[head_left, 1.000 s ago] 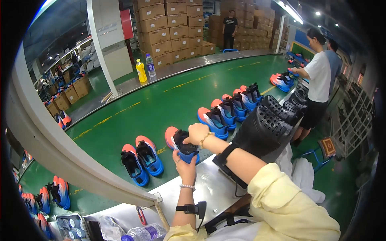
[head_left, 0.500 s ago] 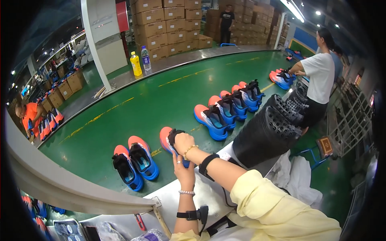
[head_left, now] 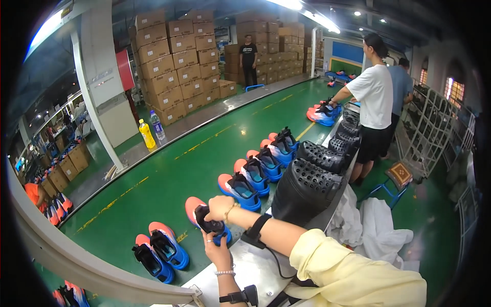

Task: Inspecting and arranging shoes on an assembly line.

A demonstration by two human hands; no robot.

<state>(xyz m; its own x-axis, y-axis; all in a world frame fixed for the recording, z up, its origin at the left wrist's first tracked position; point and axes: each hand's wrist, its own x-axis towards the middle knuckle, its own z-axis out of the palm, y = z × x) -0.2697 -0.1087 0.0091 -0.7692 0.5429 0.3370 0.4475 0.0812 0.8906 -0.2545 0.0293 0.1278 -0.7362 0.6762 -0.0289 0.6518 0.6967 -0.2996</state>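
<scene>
1. Steadying a coral-and-blue shoe [head_left: 210,225] at the near edge of the green bench [head_left: 169,189]: left hand [head_left: 217,251] grasping heel end, right hand [head_left: 221,209] gripping the collar.
2. Risk, I judge: slack left grip, shoe twisting into the neighbouring pair [head_left: 168,245].
3. Farther: right forearm [head_left: 271,230] swing might knock the shoe row [head_left: 240,187].

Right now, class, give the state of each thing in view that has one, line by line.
Held shoe, toe pointing away
Left grip, closed on held shoe
Right grip, at held shoe's opening
Shoe pair, upright
Shoe row, upright
Yellow bottle, standing, capped
Clear bottle, standing, capped
Cartons, stacked
Ceiling light, lit
White cloth, crumpled
Stool, upright
</scene>
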